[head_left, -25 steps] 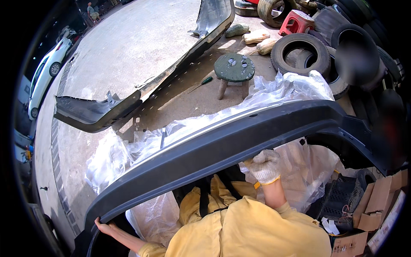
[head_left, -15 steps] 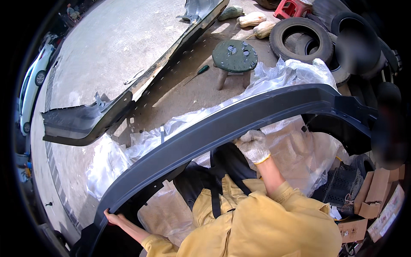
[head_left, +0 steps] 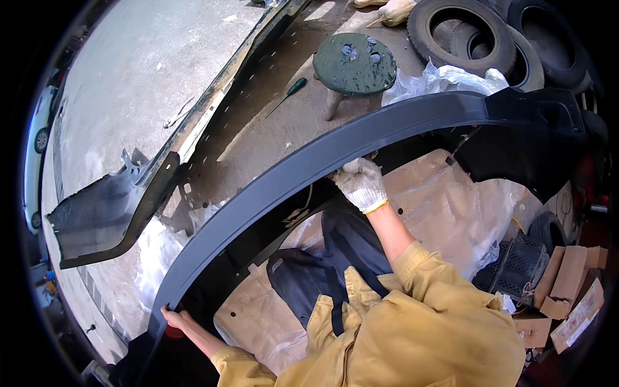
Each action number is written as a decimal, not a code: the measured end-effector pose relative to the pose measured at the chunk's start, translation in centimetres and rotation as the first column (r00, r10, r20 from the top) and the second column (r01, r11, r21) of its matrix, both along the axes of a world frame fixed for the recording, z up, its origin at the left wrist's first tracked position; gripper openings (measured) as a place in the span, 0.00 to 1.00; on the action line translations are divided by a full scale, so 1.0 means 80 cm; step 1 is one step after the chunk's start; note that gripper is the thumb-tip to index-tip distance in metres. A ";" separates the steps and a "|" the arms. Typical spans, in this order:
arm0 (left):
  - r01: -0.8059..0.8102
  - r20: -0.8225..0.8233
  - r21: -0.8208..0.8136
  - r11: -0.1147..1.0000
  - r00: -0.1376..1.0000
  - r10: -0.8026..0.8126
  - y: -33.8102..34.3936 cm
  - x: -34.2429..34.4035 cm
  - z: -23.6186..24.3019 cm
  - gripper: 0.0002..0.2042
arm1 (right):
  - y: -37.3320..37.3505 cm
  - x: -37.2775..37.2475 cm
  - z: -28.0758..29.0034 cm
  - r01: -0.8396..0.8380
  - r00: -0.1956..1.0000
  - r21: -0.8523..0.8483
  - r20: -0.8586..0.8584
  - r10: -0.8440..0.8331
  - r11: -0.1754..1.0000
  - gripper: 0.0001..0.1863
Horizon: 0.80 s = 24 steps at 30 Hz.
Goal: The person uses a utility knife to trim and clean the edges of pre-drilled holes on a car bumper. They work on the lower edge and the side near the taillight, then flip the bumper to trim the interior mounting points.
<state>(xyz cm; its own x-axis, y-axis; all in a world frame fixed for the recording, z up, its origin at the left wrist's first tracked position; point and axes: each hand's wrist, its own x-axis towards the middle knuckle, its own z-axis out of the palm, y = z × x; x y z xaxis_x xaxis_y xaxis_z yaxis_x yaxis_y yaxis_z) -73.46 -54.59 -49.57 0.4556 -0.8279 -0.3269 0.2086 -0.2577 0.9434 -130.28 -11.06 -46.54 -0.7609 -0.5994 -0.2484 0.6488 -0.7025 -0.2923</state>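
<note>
My gloved right hand [head_left: 360, 184] is clamped on the near edge of the grey bumper [head_left: 271, 187], about midway along it; my bare left hand [head_left: 175, 317] grips its lower-left end, well apart from the right; the bumper arcs across in front of me, raised over clear plastic wrap [head_left: 445, 213]. Beyond my right hand stands a green stool [head_left: 354, 64], a screwdriver [head_left: 288, 93] just left of it, tyres [head_left: 461, 39] to its right; a second bumper [head_left: 109, 213] lies beyond my left hand; boxes [head_left: 567, 290] sit far right.
</note>
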 end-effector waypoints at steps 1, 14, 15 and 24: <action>0.030 0.008 0.016 0.999 1.000 -0.030 -0.011 -0.004 -0.006 0.14 | -0.006 -0.009 -0.013 -0.029 0.998 -0.026 -0.059 0.027 0.999 0.14; 0.016 0.097 0.039 0.999 0.995 -0.019 -0.060 -0.116 -0.051 0.19 | -0.056 -0.072 -0.086 -0.087 0.991 0.627 -0.022 0.130 0.775 0.22; 0.039 0.094 0.036 0.999 0.995 -0.042 -0.070 -0.121 -0.049 0.20 | -0.042 -0.066 -0.091 -0.089 0.985 0.656 -0.051 0.162 0.749 0.22; 0.841 0.200 0.347 0.415 0.366 -0.909 0.092 -0.303 0.084 0.20 | 0.309 0.231 -0.113 -0.200 0.952 0.980 0.195 -0.235 0.000 0.13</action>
